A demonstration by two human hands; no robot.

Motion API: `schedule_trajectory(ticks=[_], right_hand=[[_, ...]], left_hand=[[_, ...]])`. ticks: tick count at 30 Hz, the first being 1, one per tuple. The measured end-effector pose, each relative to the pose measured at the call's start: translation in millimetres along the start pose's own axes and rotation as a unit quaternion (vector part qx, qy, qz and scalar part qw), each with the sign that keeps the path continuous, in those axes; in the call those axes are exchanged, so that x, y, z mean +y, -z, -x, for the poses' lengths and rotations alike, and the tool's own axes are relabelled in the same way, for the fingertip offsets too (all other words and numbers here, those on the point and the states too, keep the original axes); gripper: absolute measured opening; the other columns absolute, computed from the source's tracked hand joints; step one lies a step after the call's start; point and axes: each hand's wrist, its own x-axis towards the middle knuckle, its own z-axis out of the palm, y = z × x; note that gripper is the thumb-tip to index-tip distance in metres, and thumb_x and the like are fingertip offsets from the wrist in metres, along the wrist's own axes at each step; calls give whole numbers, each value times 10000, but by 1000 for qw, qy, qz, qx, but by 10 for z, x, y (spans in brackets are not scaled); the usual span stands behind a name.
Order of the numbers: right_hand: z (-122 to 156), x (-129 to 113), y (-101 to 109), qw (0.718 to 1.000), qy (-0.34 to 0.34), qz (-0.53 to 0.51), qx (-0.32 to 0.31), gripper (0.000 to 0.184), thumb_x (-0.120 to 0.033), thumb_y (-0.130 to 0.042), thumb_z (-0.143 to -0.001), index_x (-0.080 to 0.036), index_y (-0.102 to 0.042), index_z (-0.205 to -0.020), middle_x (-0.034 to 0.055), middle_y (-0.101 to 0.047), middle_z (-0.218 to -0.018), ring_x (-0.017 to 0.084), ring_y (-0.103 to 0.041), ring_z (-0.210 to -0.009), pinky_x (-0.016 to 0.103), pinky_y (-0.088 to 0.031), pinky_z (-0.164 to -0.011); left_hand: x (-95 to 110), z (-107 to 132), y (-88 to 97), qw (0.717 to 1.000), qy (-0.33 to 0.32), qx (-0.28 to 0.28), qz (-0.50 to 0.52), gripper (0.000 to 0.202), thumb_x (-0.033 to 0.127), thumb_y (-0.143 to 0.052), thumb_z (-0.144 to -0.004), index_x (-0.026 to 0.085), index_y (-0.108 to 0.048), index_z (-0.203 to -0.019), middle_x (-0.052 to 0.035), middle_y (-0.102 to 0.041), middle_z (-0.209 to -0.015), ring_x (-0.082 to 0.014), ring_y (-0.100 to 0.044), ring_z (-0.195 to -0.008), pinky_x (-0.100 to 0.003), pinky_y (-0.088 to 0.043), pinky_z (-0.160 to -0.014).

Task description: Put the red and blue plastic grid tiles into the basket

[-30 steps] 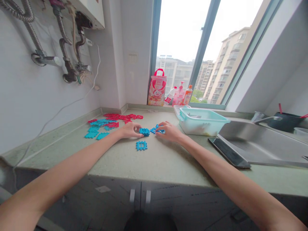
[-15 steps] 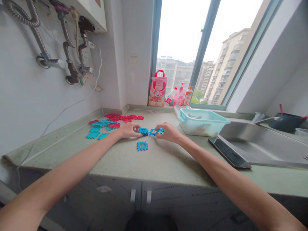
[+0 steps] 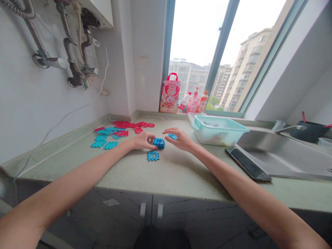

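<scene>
Against the left grip [image 3: 141, 140], blue plastic block [image 3: 159, 143]

**Our bare arms**
Our left arm [image 3: 70, 183] and right arm [image 3: 246, 190] look long and smooth, like our left hand [image 3: 141, 141] and right hand [image 3: 180, 139].

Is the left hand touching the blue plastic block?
Touching: the head view shows fingers of the left hand pressed against the blue plastic block.

A white wall [image 3: 52, 114] with metal hoses [image 3: 67, 45] meets a tall window [image 3: 197, 34] facing apartment blocks [image 3: 250, 65].
</scene>
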Motion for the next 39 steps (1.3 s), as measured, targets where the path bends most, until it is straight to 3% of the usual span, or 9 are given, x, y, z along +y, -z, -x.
schedule_trajectory(ticks=[4, 12, 18, 22, 24, 30, 32, 35, 39], right_hand=[[51, 228, 174, 989, -115, 88, 32, 276, -358, -650, -977, -241, -760, -1201, 81, -778, -1187, 254, -710, -1102, 406, -531, -994], [159, 447, 129, 954, -253, 154, -49, 406, -585, -710, -894, -264, -779, -1132, 62, -812, -1075, 264, -763, -947, 340, -557, -796], [85, 292, 141, 952, -227, 204, -9, 319, -490, -745, -869, -265, -800, -1089, 73, -821, -1029, 288, -766, -929, 363, -558, -812], [43, 97, 82, 993, -68, 97, -1, 278, -414, -759, -876, -290, -786, -1124, 21, -814, -1078, 224, -760, -970, 322, -542, -905], [24, 14, 10, 998, -1, 64, -7, 273, -397, -765, -882, -292, -787, -1134, 20, -810, -1072, 210, -753, -978, 313, -534, -919], [-12, -74, -101, 998, 47, 33, -28, 198, -397, -723, -946, -289, -810, -1087, 60, -784, -1207, 238, -718, -1122, 388, -518, -1030], [-19, -35, -45, 999, 40, 18, -26, 231, -417, -641, -1006, -291, -805, -1110, 62, -750, -1302, 241, -683, -1209, 413, -501, -1071], [-7, 131, 78, 999, -35, 25, 27, 310, -399, -520, -1065, -277, -773, -1196, 61, -758, -1277, 230, -680, -1206, 406, -505, -1067], [82, 470, 136, 989, -123, 85, 17, 291, -386, -588, -1016, -264, -755, -1221, 62, -765, -1255, 246, -693, -1180, 413, -513, -1060]], left_hand=[[-33, -12, 29, 1000, 21, 8, -17, 426, 538, -797, -712, 170, -762, -925, -4, -640, -773, -154, -561, -697, -262, -367, -616], [-106, -19, 76, 996, 55, 42, -51, 406, 568, -778, -731, 185, -717, -847, -6, -657, -772, -156, -562, -688, -268, -365, -626], [-109, -21, 43, 997, 48, 39, -50, 392, 543, -780, -733, 188, -727, -889, 4, -645, -758, -153, -566, -679, -266, -373, -625], [-22, -10, 1, 999, 20, 12, -29, 389, 507, -798, -718, 188, -753, -936, 3, -643, -777, -156, -571, -696, -263, -373, -619], [22, -3, -15, 1000, 0, 0, -14, 381, 491, -799, -725, 191, -759, -956, 3, -644, -797, -158, -578, -717, -262, -383, -635], [41, -5, -27, 1000, -11, -2, 0, 383, 481, -807, -724, 182, -747, -956, -1, -651, -806, -163, -583, -737, -261, -388, -647], [27, -10, -28, 1000, -9, 1, -5, 382, 494, -805, -727, 177, -735, -928, -1, -646, -796, -161, -573, -727, -264, -386, -648], [1, -16, -17, 1000, -8, 2, -10, 364, 514, -791, -742, 176, -709, -850, 6, -625, -764, -150, -551, -696, -267, -370, -638], [-64, -19, 34, 1000, 15, 12, -21, 382, 545, -789, -735, 186, -703, -835, 14, -605, -737, -145, -529, -666, -268, -340, -606]])
